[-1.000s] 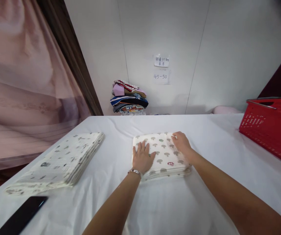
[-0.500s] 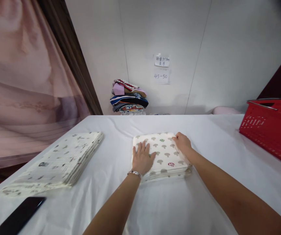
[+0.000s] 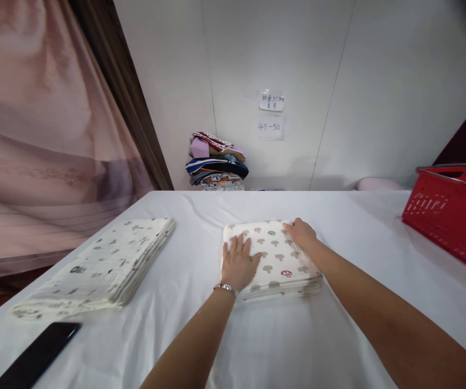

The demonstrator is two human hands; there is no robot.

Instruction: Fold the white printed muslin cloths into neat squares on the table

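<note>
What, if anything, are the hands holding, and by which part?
Nothing is lifted. The left hand lies flat on the folded mushroom-print cloth; the right hand rests at its far right corner, and whether it pinches there cannot be told.

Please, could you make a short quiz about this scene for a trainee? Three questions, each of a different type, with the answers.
1. True or false: the left hand lies flat on the mushroom-print cloth.
2. Where does the red basket stand? A) at the right side of the table B) on the floor C) on a chair
3. Fill in: the right hand touches the cloth's far ____ corner.
Key: 1 true; 2 A; 3 right.
</note>
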